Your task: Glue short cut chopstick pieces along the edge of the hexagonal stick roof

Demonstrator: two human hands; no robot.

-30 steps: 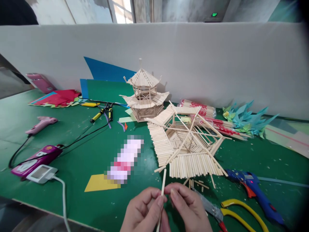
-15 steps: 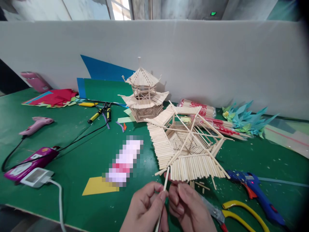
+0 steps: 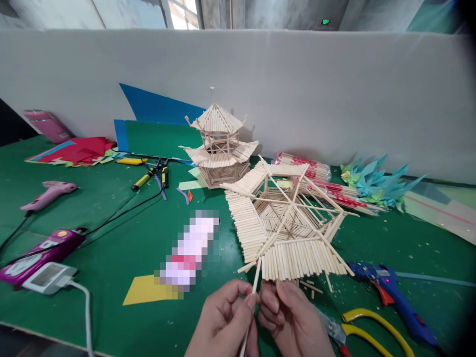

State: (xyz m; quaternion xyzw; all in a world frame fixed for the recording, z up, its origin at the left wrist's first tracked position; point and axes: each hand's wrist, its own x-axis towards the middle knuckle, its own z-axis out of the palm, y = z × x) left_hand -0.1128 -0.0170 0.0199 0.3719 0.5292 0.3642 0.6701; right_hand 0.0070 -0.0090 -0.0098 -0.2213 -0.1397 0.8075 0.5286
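My left hand (image 3: pixel 229 317) pinches a thin wooden stick (image 3: pixel 256 275) between thumb and finger. The stick's upper end meets the near left corner of the stick-built roof frame (image 3: pixel 292 260), and its lower part runs down past my palm. Beside it, my right hand (image 3: pixel 292 317) has its fingers curled closed just under the roof's front edge; whatever they grip is hidden. Rows of short sticks cover the front and left sides of this model, while crossed bare sticks span its middle. Behind it stands a finished-looking stick pagoda (image 3: pixel 217 144) with two roofs.
At the right lie a blue glue gun (image 3: pixel 397 302) and yellow-handled cutters (image 3: pixel 368 337). Left are a pink glue gun (image 3: pixel 48 195), a purple power strip (image 3: pixel 44 255) with cables, and pliers (image 3: pixel 150 176). Bundled sticks (image 3: pixel 334 191) and blue-green folded paper (image 3: pixel 381 181) sit behind.
The camera view has shifted slightly, so the table items at left appear a little further left. Both hands keep nearly the same pose, and the stick stays in my left hand.
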